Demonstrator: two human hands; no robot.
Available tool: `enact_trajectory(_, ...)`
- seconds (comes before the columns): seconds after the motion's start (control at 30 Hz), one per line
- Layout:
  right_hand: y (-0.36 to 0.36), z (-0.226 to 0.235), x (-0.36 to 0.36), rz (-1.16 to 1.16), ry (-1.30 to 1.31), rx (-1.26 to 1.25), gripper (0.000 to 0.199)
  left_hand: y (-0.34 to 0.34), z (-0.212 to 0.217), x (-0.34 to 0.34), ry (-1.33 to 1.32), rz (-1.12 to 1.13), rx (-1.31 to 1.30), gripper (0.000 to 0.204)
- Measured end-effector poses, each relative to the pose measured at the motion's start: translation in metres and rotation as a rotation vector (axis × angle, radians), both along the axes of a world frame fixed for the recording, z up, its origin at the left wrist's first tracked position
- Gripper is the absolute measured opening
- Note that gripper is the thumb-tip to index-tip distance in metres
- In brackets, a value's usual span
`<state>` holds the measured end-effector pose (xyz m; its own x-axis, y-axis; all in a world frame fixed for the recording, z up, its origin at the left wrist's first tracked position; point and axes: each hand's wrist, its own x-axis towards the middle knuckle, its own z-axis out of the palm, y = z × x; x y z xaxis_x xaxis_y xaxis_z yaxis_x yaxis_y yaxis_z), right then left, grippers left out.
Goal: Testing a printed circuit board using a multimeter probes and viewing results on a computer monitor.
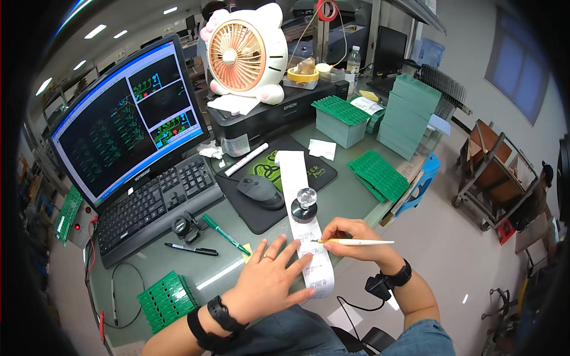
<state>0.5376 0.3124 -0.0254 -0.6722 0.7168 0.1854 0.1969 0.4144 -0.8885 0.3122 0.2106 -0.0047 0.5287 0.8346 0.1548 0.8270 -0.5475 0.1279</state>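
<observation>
A long strip of white printed paper (294, 172) runs down the desk toward me, its near end curling over the front edge. On it stands a round dark-based weight with a clear ball knob (305, 204). My left hand (268, 274) lies with fingers spread, the fingertips touching the strip's left side. Pinched in my right hand (359, 237) is a slim white pen-like tool (362, 242), its yellowish tip pointing left at the paper. Whether the tip touches cannot be made out. A green pen (225, 234) and a black marker (191, 249) lie left of the strip.
A black mouse (260, 191) sits on a dark mat, beside a keyboard (160, 202) and monitor (127, 121). Green circuit boards (168, 301) lie near left; more boards (380, 175) are stacked at right. A cat-shaped fan (243, 53) stands on a black printer (279, 110).
</observation>
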Motion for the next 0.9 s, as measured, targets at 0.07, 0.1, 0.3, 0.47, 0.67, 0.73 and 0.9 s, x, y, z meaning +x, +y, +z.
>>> enact_trajectory(0.07,0.0,0.003,0.0,0.001,-0.06,0.036,0.017,-0.009,0.003,0.0,0.042,-0.002,-0.036,0.064)
enact_trajectory(0.1,0.0,0.005,0.0,0.012,-0.074,0.072,0.016,-0.01,0.003,0.001,-0.012,-0.01,-0.023,0.061)
enact_trajectory(0.3,0.001,0.004,-0.002,0.041,-0.084,0.148,0.016,-0.012,-0.001,0.003,-0.037,0.001,-0.018,0.062)
enact_trajectory(0.47,0.006,0.005,0.0,0.073,-0.118,0.162,0.017,-0.012,-0.002,0.003,-0.003,0.011,-0.03,0.064)
enact_trajectory(0.67,0.01,0.027,0.01,-0.098,-0.173,0.256,0.013,-0.013,-0.006,-0.001,-0.03,0.015,-0.025,0.063)
enact_trajectory(0.73,0.015,0.025,0.01,-0.237,0.115,-0.011,0.015,-0.013,-0.007,0.0,-0.05,0.012,-0.01,0.062)
enact_trajectory(0.9,0.023,0.043,-0.016,-0.237,0.012,0.302,0.035,-0.014,-0.009,0.0,-0.041,0.005,0.003,0.063)
